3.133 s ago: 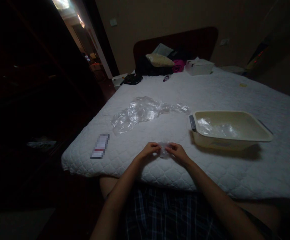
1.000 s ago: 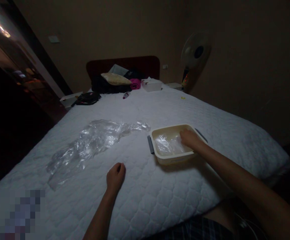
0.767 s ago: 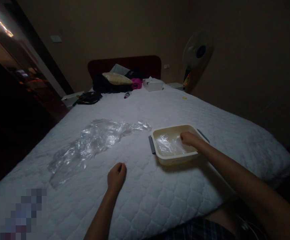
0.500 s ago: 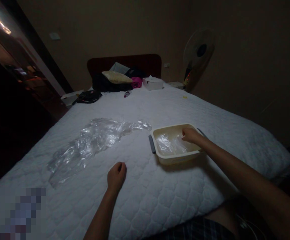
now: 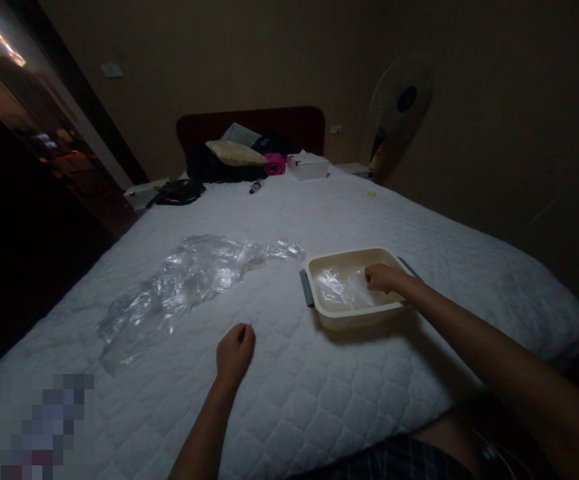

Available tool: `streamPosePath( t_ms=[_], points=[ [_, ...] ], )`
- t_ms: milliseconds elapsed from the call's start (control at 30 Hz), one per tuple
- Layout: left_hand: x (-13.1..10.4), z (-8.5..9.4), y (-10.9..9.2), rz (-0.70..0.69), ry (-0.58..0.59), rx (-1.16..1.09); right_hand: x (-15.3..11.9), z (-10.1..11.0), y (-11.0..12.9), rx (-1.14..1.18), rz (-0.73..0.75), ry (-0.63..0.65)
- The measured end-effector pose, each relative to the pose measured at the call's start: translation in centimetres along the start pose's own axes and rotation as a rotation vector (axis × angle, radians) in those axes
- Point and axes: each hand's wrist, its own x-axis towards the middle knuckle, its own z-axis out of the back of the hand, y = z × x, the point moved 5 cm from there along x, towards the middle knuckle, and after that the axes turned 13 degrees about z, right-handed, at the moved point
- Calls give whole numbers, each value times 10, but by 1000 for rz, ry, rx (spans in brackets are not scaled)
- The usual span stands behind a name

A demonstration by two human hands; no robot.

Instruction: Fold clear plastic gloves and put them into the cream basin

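Observation:
My left hand (image 5: pixel 234 352) rests on the white quilted bed, its fingers curled into a loose fist with nothing seen in it. To its right stands a cream plastic basin (image 5: pixel 359 319) with grey handles at its ends. Inside the basin lies a crumpled clear plastic bag (image 5: pixel 333 288). My right hand (image 5: pixel 383 278) reaches over the basin's right side, fingers closed at the bag's right part, which they seem to pinch; the fingertips are partly hidden. A large clear plastic sheet (image 5: pixel 194 270) is spread on the bed, left of the basin.
At the head of the bed are a pillow (image 5: pixel 236 153), a pink rolled cloth (image 5: pixel 275 164), a white box (image 5: pixel 309 166), a small bottle (image 5: pixel 256 187) and a black bag (image 5: pixel 178 192). A fan (image 5: pixel 404 97) stands at the right wall. A yellow ring-like item (image 5: pixel 372 193) lies farther back.
My right hand has dipped slightly lower into the basin. My left hand keeps its place; the whole view has shifted a little.

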Motion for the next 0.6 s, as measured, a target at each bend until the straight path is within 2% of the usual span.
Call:
streamPosePath(
  t_ms=[233, 467, 600],
  points=[
    [1, 0, 1, 24, 2, 3, 16, -19, -12, 126, -44, 40],
    [1, -1, 2, 32, 1, -7, 28, -24, -7, 94, -30, 43],
    [1, -1, 1, 43, 8, -13, 27, -20, -5, 83, -6, 64]
  ],
)
